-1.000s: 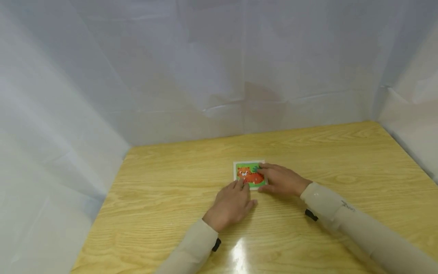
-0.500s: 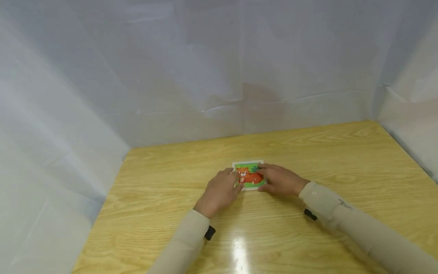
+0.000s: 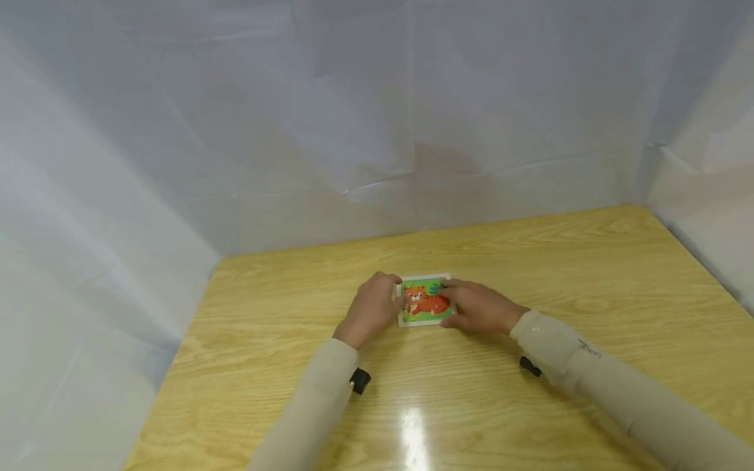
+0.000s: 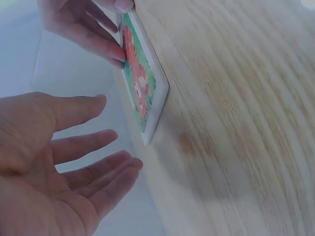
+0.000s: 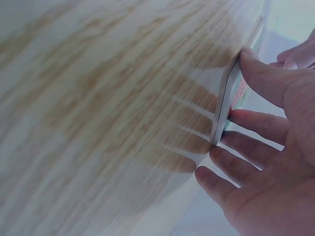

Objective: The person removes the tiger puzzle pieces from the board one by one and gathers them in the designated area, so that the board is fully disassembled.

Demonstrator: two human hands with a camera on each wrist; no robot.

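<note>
A thin square picture board (image 3: 423,305) lies flat on the table, its white border framing an orange tiger on green. My left hand (image 3: 370,309) is at the board's left side. In the left wrist view, a gap separates that hand's loosely spread fingers (image 4: 101,172) from the board (image 4: 142,83). My right hand (image 3: 480,307) rests against the right end. From the right wrist, its thumb touches one edge of the board (image 5: 222,110), while fairly straight fingers (image 5: 261,123) touch its face and side. Part of the right end is hidden under those fingers.
The wooden table (image 3: 283,314) reaches back to a hanging white sheet (image 3: 330,131). Further white sheeting (image 3: 71,261) closes off the left side, and more (image 3: 718,190) the right. Black straps (image 3: 360,380) show at both wrists.
My left hand has moved from the board's near edge, where its fingers lay over the picture, out to the left side. The right hand has stayed at the right end.
</note>
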